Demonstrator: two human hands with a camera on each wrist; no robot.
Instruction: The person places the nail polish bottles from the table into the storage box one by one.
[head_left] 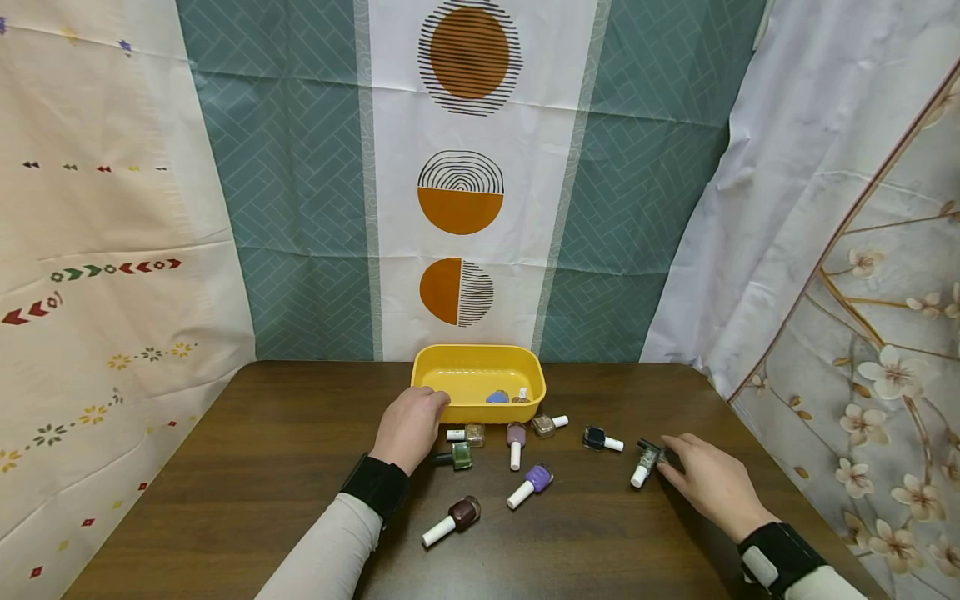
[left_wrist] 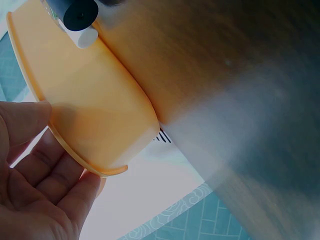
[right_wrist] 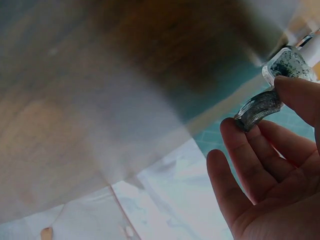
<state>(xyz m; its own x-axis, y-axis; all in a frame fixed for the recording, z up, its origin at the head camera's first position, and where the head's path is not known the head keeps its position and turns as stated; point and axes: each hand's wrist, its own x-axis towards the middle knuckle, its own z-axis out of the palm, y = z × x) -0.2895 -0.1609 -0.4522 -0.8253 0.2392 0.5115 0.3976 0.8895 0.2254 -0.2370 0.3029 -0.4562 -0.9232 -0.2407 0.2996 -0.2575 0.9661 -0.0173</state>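
My left hand (head_left: 411,429) grips the near left rim of a yellow plastic basket (head_left: 480,413); in the left wrist view the thumb and fingers lie at the rim of the basket (left_wrist: 100,105). At the right, my right hand (head_left: 708,477) pinches a dark glass nail polish bottle (right_wrist: 257,110) between thumb and fingertips. Right beside it is a speckled nail polish bottle (right_wrist: 287,65) with a white cap (head_left: 639,477); whether the two touch is unclear. Inside the basket lie a blue bottle (head_left: 497,397) and a white-capped bottle (head_left: 521,396).
Several nail polish bottles lie on the brown table (head_left: 585,546): green (head_left: 461,456), gold glitter (head_left: 475,435), mauve (head_left: 516,433), brownish glitter (head_left: 543,426), black (head_left: 594,437), purple (head_left: 539,477) and dark maroon (head_left: 465,512). Fabric curtains (head_left: 300,183) border the table's back and sides.
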